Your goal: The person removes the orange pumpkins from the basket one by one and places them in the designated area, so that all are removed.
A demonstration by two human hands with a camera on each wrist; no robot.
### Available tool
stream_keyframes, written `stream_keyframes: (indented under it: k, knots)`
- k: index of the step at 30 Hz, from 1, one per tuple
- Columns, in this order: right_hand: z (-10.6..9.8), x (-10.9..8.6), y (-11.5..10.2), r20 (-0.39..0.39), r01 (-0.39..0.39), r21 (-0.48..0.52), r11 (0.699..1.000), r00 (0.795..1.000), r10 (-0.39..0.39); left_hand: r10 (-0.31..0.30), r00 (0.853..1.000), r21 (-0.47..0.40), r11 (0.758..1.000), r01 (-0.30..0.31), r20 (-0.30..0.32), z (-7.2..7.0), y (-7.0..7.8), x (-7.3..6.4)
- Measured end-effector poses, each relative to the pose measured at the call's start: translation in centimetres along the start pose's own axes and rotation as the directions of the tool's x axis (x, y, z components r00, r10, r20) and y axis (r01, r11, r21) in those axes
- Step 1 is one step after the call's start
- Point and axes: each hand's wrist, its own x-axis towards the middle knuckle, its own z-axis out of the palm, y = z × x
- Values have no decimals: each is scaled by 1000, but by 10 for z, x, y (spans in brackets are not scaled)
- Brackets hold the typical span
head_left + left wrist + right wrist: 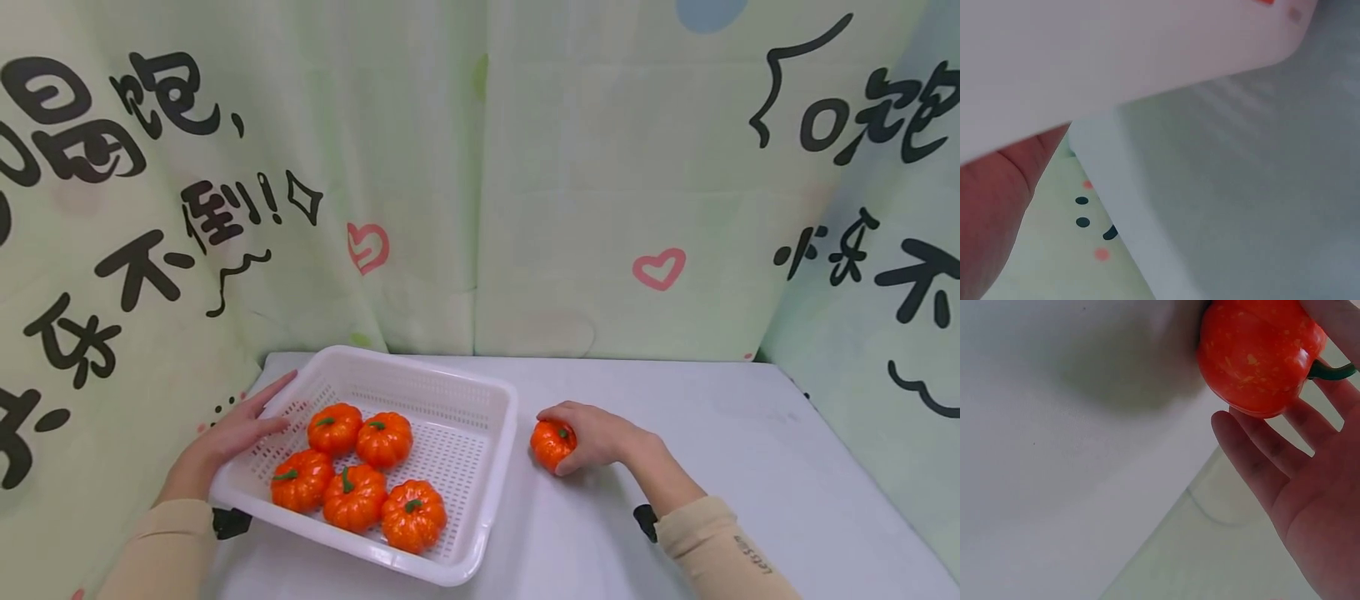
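Five small orange toy pumpkins with green stems, one of them a pumpkin (414, 517) at the front, lie in a white perforated plastic basket (450, 383). My left hand (232, 433) rests at the basket's left rim, fingers extended and thumb spread across the edge. From the left wrist, the basket wall hides most of those fingers. Right of the basket, my right hand (596, 435) holds another toy pumpkin (552, 445) between thumb and fingers. The right wrist view shows this glossy pumpkin (1254, 362) with its green stem (1332, 371) toward the palm.
The basket stands on a white-covered table (720, 433), angled toward the left. Behind and along both sides hangs a pale green curtain (555, 167) printed with black characters and pink hearts. The table's right edge meets the curtain.
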Motion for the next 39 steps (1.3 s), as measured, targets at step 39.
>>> stream_keyframes:
  k: [39]
  knots:
    - [-34, 66, -106, -70, 246, -19, 969, 967, -247, -31, 1000, -108, 994, 31, 1, 2, 0, 1]
